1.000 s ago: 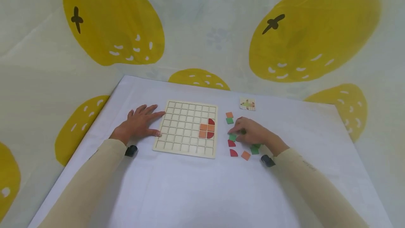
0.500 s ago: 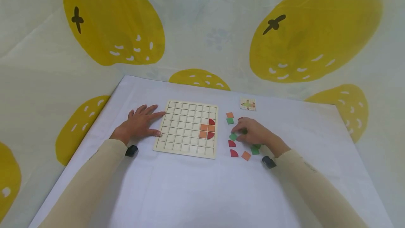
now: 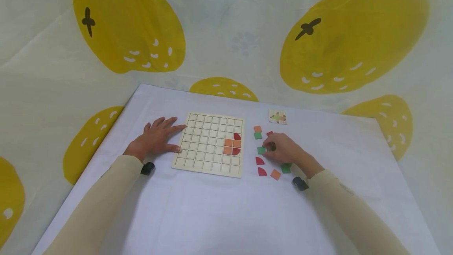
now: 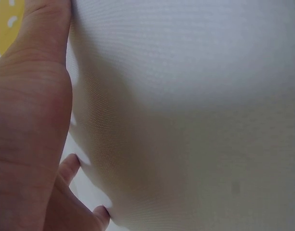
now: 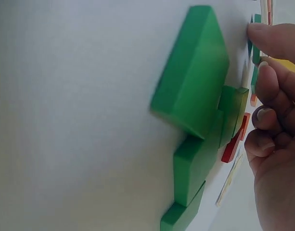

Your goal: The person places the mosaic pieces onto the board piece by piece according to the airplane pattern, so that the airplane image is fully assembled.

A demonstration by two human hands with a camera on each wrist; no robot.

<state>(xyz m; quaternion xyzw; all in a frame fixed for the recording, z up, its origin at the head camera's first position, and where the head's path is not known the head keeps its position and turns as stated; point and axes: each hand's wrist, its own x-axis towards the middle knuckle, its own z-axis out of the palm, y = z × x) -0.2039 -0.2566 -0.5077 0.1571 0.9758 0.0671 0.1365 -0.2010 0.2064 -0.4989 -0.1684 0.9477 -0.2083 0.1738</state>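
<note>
A cream square-grid board (image 3: 202,139) lies on the white table. My left hand (image 3: 153,139) rests flat beside it with fingers spread, the index finger and thumb touching its left edge. Orange square tiles (image 3: 228,150) and red quarter-round tiles (image 3: 237,137) sit in cells on the board's right side. Right of the board, my right hand (image 3: 286,149) pinches a green square tile (image 3: 260,151) by its edge between thumb and index finger, low at the table. In the right wrist view that green tile (image 5: 256,43) shows at the thumb tip, partly hidden.
Around the right hand lie loose tiles: red quarter-rounds (image 3: 262,171), an orange square (image 3: 275,174), another orange square (image 3: 257,129) and green pieces (image 5: 198,72). Behind them is a small pattern card (image 3: 277,117). A lemon-print cloth (image 3: 230,30) hangs behind the table.
The green tile has turned slightly and shifted a little away from me, with my right thumb and index finger closing at its edge. My left hand and the board have stayed put.
</note>
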